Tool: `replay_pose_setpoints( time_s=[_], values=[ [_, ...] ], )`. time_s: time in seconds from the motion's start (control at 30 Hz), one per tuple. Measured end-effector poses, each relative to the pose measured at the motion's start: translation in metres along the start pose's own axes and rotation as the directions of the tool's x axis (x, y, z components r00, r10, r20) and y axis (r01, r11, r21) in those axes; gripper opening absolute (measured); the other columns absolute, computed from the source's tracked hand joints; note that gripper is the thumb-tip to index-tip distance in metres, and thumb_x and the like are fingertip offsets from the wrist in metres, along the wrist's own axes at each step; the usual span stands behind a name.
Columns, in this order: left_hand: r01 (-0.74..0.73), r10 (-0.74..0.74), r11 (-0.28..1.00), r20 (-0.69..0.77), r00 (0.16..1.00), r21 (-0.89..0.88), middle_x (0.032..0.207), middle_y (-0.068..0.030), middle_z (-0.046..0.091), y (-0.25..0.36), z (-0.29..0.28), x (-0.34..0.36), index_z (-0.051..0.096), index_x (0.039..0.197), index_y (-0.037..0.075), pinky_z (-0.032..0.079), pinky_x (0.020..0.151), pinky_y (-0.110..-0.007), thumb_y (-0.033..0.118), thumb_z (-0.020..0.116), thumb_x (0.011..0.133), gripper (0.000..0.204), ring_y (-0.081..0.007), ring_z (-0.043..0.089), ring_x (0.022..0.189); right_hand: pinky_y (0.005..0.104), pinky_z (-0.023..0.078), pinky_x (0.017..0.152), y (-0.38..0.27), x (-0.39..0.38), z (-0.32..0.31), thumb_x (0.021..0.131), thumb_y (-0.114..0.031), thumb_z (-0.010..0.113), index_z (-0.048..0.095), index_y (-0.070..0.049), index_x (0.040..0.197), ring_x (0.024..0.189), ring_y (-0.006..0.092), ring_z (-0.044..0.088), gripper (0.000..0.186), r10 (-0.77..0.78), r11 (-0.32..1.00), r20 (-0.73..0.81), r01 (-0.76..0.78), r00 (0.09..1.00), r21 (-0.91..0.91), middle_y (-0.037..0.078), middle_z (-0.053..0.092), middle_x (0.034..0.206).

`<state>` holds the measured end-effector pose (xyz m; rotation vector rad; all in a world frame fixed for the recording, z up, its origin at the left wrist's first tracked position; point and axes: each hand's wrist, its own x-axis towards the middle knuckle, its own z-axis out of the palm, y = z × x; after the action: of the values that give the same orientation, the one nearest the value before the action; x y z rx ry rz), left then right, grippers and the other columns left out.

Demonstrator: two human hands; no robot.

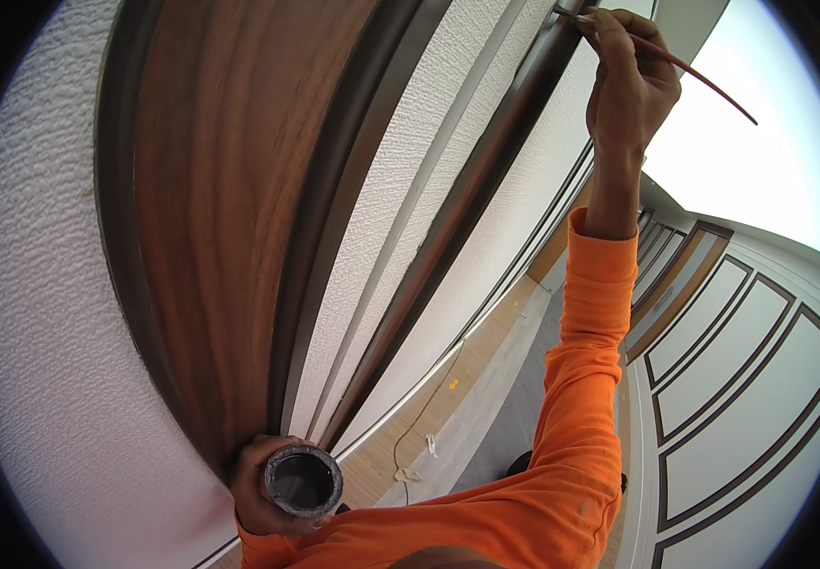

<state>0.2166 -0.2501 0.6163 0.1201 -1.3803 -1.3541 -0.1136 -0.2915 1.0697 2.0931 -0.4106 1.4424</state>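
Raised high at the upper right, my right hand [630, 81] pinches a thin paintbrush [699, 78] with a reddish handle. The bristle end points left, at the top of a dark brown trim strip [471, 194] on the wall; whether it touches the strip I cannot tell. Low at the left, my left hand [263, 488] wraps round a small round pot [304, 480] with a smeared rim and dark liquid inside. That hand is beside the bottom of a brown wood-grain panel [225, 228] framed by dark edging. Both of my arms wear orange sleeves [585, 379].
White textured wall [30, 284] lies left of the wood panel. Below, a cord [398, 453] and scraps [432, 445] lie on the wood-look floor [372, 465]. A white wall with dark-framed panels [727, 398] stands at the right, under a bright ceiling light [761, 123].
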Motion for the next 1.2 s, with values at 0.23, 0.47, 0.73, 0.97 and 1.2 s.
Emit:
replay_pose_setpoints(
  time_s=[0.23,0.47,0.73,0.97,1.2],
  values=[
    [-0.010,0.010,1.000,-0.005,1.000,0.004,0.114,-0.0200,0.067,0.010,0.002,0.008,0.051,0.129,-0.005,0.056,0.091,-0.037,0.036,0.104,0.052,0.102,-0.0253,0.069,0.102,0.0291,0.062,0.080,-0.006,0.014,0.005,0.098,-0.007,0.068,0.070,-0.003,0.103,0.082,0.0148,0.072,0.007,0.069,0.994,-0.098,-0.060,0.993,0.097,0.007,0.073,0.089],
    [0.008,-0.009,1.000,-0.038,0.999,-0.029,0.114,-0.0199,0.067,0.012,0.006,0.013,0.051,0.129,-0.005,0.056,0.090,-0.036,0.037,0.104,0.053,0.102,-0.0250,0.069,0.101,0.0288,0.062,0.079,0.001,0.021,0.009,0.098,-0.009,0.070,0.071,-0.003,0.102,0.081,0.0139,0.071,0.007,0.001,0.998,-0.051,0.003,0.999,0.065,0.007,0.073,0.089],
    [-0.029,0.029,1.000,-0.014,0.999,0.003,0.114,-0.0199,0.066,0.011,0.005,0.014,0.050,0.130,-0.005,0.057,0.090,-0.035,0.036,0.104,0.052,0.103,-0.0247,0.069,0.101,0.0279,0.059,0.079,0.007,0.020,0.006,0.097,-0.008,0.069,0.071,-0.003,0.100,0.081,0.0128,0.070,0.005,-0.035,0.999,-0.054,0.036,0.998,0.024,0.006,0.073,0.087],
    [-0.046,0.046,0.999,0.005,0.999,-0.018,0.115,-0.0201,0.066,0.010,0.003,0.014,0.050,0.130,-0.005,0.057,0.092,-0.036,0.031,0.105,0.052,0.102,-0.0253,0.069,0.102,0.0256,0.054,0.077,0.002,0.018,0.007,0.096,-0.007,0.071,0.072,-0.004,0.100,0.080,0.0114,0.067,0.004,-0.006,1.000,-0.076,0.004,0.997,-0.027,0.005,0.073,0.087],
    [-0.052,0.051,0.999,0.019,0.999,0.008,0.116,-0.0210,0.065,0.010,0.002,0.013,0.050,0.130,-0.006,0.057,0.091,-0.036,0.030,0.105,0.050,0.104,-0.0257,0.069,0.103,0.0250,0.053,0.076,0.003,0.014,0.005,0.096,-0.005,0.070,0.072,-0.004,0.099,0.079,0.0106,0.067,0.004,-0.002,1.000,-0.067,0.001,0.998,-0.015,0.004,0.073,0.086]
  ],
)
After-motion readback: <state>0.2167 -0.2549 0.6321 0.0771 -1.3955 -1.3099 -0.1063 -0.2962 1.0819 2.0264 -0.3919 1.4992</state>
